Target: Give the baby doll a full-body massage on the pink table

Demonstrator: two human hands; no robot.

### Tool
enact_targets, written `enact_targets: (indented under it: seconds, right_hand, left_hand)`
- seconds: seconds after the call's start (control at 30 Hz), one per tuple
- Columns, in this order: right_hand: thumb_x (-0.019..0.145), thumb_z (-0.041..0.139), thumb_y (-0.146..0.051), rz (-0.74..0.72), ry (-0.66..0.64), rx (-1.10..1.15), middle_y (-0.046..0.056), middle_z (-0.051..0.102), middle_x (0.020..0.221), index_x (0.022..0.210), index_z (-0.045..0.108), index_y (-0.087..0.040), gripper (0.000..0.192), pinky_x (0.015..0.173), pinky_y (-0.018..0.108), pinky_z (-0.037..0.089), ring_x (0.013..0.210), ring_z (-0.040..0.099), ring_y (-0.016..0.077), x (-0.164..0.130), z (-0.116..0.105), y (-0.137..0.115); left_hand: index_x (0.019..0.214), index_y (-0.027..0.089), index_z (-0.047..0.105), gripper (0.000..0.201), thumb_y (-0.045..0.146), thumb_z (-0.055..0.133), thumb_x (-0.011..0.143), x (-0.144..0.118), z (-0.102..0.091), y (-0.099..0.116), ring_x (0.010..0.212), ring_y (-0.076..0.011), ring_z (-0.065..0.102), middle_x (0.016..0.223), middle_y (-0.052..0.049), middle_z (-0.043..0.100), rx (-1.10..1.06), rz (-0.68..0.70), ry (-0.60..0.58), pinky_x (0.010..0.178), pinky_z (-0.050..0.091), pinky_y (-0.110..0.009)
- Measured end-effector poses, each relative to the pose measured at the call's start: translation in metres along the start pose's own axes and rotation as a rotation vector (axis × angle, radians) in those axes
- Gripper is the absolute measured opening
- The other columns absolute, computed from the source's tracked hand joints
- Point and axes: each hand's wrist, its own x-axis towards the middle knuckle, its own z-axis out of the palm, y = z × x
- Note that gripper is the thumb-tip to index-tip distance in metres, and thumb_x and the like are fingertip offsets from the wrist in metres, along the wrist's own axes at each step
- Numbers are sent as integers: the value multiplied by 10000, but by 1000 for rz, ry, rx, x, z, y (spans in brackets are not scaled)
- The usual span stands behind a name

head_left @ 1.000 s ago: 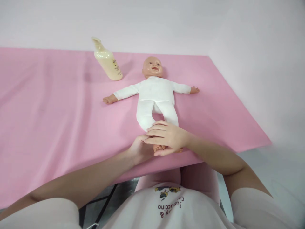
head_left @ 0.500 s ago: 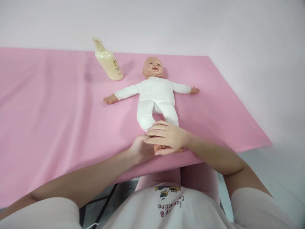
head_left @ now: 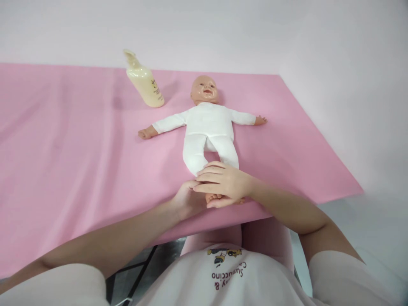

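A baby doll with a white cloth body lies on its back, its arms spread and its feet towards me. My right hand is laid across the doll's lower leg on the left of the picture, fingers pointing left and thumb under the toes. From the left, my left hand meets it and holds the same foot; its fingers are mostly hidden behind the foot and my right hand. The doll's other foot shows only partly, beside my right wrist.
A pale yellow pump bottle stands left of the doll's head. The pink cloth covers the table and has folds on the left. Its front edge runs just below my hands, and a white wall rises behind.
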Motion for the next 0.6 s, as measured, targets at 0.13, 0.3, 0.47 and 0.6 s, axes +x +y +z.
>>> enact_targets:
  seconds: [0.13, 0.3, 0.47, 0.6]
  right_hand:
    - [960, 451, -464, -13, 29, -6, 102, 661, 1147, 1225, 619, -148, 445, 1061, 412, 380, 1167, 529, 214, 0, 0, 0]
    - [960, 450, -461, -19, 52, -16, 98, 665, 1141, 1212, 628, -147, 439, 1052, 405, 388, 1156, 534, 210, 0, 0, 1]
    - [961, 448, -464, -23, 51, -17, 94, 671, 1129, 1200, 636, -146, 440, 1050, 398, 391, 1143, 541, 208, 1, -1, 1]
    - [962, 446, -462, -18, 48, -11, 95, 669, 1131, 1205, 633, -148, 439, 1052, 402, 389, 1151, 536, 209, 1, -1, 0]
  left_hand:
    - [807, 101, 718, 297, 177, 526, 592, -1, 2, 0, 933, -292, 654, 865, -103, 728, 4, 5, 12, 811, 498, -372]
    - [886, 97, 718, 346, 175, 526, 609, 0, -3, -1, 855, -257, 664, 843, -107, 715, -20, 2, -18, 796, 498, -365]
    - [830, 110, 719, 291, 165, 544, 605, 0, -3, 0, 857, -254, 663, 834, -99, 718, -9, 7, -31, 786, 502, -355]
    - [793, 116, 733, 272, 165, 549, 599, 0, -2, 1, 826, -242, 664, 769, -78, 713, -6, 4, -26, 743, 505, -326]
